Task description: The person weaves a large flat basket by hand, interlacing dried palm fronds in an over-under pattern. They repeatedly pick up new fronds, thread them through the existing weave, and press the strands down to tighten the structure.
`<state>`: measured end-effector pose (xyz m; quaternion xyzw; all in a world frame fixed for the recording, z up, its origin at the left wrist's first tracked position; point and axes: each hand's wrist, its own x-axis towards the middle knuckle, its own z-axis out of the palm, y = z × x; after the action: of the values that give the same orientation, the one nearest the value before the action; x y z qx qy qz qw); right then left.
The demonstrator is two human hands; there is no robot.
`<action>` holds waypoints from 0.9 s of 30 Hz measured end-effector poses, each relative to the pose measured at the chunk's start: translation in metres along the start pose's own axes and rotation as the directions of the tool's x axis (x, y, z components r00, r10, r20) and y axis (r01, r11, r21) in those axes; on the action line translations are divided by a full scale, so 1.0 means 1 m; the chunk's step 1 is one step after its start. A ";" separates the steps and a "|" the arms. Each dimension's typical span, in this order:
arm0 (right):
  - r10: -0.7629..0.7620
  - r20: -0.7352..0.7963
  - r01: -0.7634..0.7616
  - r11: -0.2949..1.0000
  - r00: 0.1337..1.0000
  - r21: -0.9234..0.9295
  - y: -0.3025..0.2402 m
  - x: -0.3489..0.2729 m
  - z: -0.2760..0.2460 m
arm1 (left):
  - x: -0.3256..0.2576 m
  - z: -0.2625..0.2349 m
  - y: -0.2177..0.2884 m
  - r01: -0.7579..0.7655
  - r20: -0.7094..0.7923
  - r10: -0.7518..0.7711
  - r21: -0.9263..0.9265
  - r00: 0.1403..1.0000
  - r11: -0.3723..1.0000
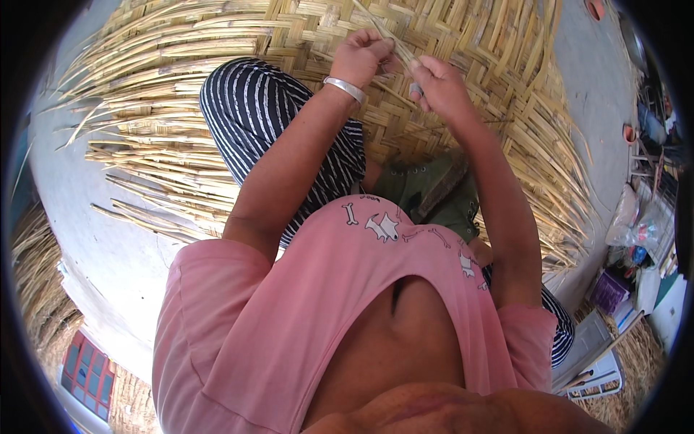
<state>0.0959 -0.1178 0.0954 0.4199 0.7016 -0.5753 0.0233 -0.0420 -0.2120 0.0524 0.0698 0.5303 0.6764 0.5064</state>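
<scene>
My left hand (363, 56), with a silver bracelet (345, 88) at its wrist, is closed in a pinch on a pale split reed strip (405, 55). Close by on the right, my right hand (441, 88) grips the lower part of the same strip between thumb and fingers. Something greyish shows at one of its fingers; I cannot make out what. Both hands are just above a woven reed mat (491, 61) with a zigzag pattern. Long loose reed ends (155, 148) stick out at its left side.
I sit on the mat with green shoes (394, 186) tucked in front of me. A dark, long, flat piece (442, 186) lies across them. Grey floor (144, 253) surrounds the mat. Clutter with a purple box (609, 291) and a small clay pot (629, 134) stands at the right.
</scene>
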 end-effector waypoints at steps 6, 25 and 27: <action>-0.241 -0.097 0.180 0.889 0.966 -0.422 0.013 -0.011 0.021 | -0.003 -0.002 0.008 0.046 -0.210 -0.082 -0.172 0.974 0.984; -0.172 -0.099 0.114 0.895 0.980 -0.431 0.031 -0.043 0.021 | 0.005 -0.014 0.022 -0.041 -0.282 -0.011 -0.176 0.959 0.984; -0.143 -0.106 0.090 0.912 0.984 -0.400 0.034 -0.042 0.017 | 0.006 -0.015 0.021 -0.067 -0.267 0.029 -0.136 0.963 0.988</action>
<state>0.1360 -0.1556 0.0848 0.4014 0.8266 -0.3937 0.0258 -0.0669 -0.2156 0.0606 -0.0447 0.5411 0.7282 0.4182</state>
